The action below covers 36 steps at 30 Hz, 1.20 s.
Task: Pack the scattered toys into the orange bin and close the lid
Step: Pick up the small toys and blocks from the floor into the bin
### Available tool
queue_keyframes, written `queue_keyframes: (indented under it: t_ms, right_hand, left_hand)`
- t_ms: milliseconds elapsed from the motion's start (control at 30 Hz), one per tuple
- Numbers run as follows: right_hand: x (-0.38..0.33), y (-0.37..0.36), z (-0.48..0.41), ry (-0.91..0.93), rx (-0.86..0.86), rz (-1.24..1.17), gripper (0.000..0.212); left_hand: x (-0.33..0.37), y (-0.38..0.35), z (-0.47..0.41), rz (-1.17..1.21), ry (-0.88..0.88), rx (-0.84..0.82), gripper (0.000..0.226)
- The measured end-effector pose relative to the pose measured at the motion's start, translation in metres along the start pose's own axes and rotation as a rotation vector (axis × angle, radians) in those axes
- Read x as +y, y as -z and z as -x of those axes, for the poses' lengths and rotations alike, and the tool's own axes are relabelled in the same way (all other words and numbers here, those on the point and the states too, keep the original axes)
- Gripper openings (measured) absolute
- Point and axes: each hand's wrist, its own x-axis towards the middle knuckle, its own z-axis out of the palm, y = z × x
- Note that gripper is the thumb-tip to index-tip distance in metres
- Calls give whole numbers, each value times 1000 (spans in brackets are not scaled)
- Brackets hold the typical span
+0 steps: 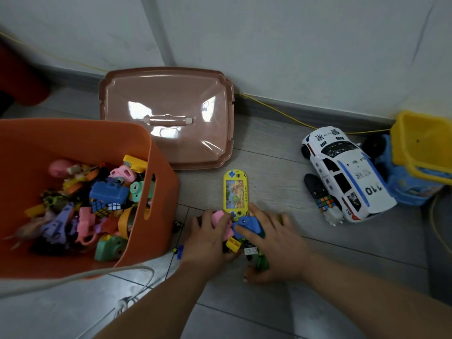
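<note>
Orange bin (73,135): mixed toys (107,192) | lid (171,106) off | left hand (208,238), right hand (276,245) clutch toy pile (249,225)

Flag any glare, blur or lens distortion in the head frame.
Head view, glare: bright reflection patches on the lid. Head view, blur: motion smears the left hand, the right hand and the toys low-left in the orange bin; the police car reads sharp. Head view, distortion: wide-angle bends the skirting board.

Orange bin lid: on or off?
Off. The lid lies handle-up on the floor behind the orange bin, whose open top shows toys inside.
</note>
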Motion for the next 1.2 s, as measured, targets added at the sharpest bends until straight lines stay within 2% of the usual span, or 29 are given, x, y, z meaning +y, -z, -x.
queue_keyframes:
  t_ms: [67,167,300,367,467,567,733,933,1067,1200]
  right_hand:
    - [-11,-3,3,-40,27,-19,101]
    - [-24,-7,10,-147,41,-72,101]
    - [-24,-2,15,-116,-99,-73,113]
    - [-28,1,15,-110,-148,-100,111]
    - [-34,2,13,-162,-105,-204,89]
    - [-36,10,11,-171,-98,-202,82]
    - [-41,41,7,-284,-21,-253,46]
    - [-34,80,-3,-406,155,-433,28]
    - [-38,126,-14,-381,346,-552,18]
    - [-54,181,-28,-343,433,-553,20]
  left_hand:
    - [7,5,1,48,57,1,74]
    - [19,9,1,105,143,4,57]
    - [23,17,2,224,271,-56,56]
    - [20,21,5,212,293,-86,57]
    - [16,29,6,183,252,-117,53]
    - [12,39,5,261,250,-102,48]
    - [9,66,0,344,113,-57,46]
    - [14,118,1,380,21,17,52]
    - [19,166,13,478,-72,40,51]
    - [17,209,27,492,-117,118,49]
